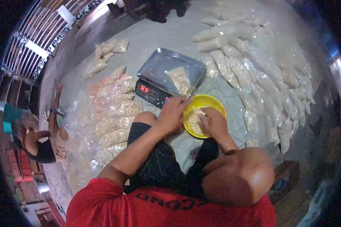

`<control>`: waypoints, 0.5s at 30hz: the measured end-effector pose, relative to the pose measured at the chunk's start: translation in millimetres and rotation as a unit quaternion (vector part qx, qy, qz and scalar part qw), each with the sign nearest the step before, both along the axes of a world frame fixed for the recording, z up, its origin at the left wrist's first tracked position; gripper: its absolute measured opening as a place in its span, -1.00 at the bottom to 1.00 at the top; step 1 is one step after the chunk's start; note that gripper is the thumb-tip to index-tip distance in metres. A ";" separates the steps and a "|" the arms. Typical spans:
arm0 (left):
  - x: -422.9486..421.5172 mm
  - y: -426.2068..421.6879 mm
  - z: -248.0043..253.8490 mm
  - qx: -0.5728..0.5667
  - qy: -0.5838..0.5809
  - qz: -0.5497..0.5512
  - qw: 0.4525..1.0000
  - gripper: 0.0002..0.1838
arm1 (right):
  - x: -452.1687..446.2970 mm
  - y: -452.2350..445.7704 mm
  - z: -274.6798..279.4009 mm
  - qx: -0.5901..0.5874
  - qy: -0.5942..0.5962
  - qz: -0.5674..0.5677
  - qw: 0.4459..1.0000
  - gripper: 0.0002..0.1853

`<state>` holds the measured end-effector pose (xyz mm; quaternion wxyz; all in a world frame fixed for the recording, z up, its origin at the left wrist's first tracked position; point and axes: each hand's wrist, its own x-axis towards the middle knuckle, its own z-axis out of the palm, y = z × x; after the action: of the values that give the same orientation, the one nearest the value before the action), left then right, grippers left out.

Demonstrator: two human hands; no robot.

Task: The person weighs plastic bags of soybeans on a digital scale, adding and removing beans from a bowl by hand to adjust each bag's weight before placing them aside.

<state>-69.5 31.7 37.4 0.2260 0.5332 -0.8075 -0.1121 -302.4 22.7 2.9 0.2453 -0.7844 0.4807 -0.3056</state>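
A person in a red shirt [102, 204] is sitting over a pale ground sheet [136, 36], with both bare hands at a yellow bowl [218, 104] placed in front, just to the near right of a digital scale [149, 92]. The right hand [215, 123] is resting inside the bowl with its fingers bent and drawn together over loose pale pieces [194, 124]; whether it is pinching any cannot be told. The left hand [173, 114] is lying palm down at the bowl's left rim, its fingers slightly parted and pointing away; whether it is gripping the rim cannot be told. A partly filled clear bag [179, 80] is lying on the right part of the scale's metal tray [161, 64], while the display is showing red digits. Filled bags [119, 108] are lying in a row to the left, and a larger group of packed bags [261, 85] is covering the right side. At far left, another person [57, 140] is sitting.
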 end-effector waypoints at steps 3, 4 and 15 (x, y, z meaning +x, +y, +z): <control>10.2 -61.6 4.9 -0.148 -0.187 0.022 0.971 -0.36 | -6.7 0.6 -16.3 0.047 0.037 0.027 0.998 -0.69; 21.2 -81.7 -2.5 -0.145 -0.192 0.037 0.970 -0.36 | -8.3 -0.9 -22.1 0.078 0.108 0.054 0.990 -0.70; 127.2 -92.3 13.8 0.064 0.235 0.153 0.958 -0.69 | -39.3 12.2 -36.6 -0.040 0.041 -0.001 0.998 -0.61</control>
<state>57.7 -60.5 51.2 0.3893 0.6222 -0.6314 -0.2502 -341.7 35.0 -33.7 0.1932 -0.8051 0.4783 -0.2926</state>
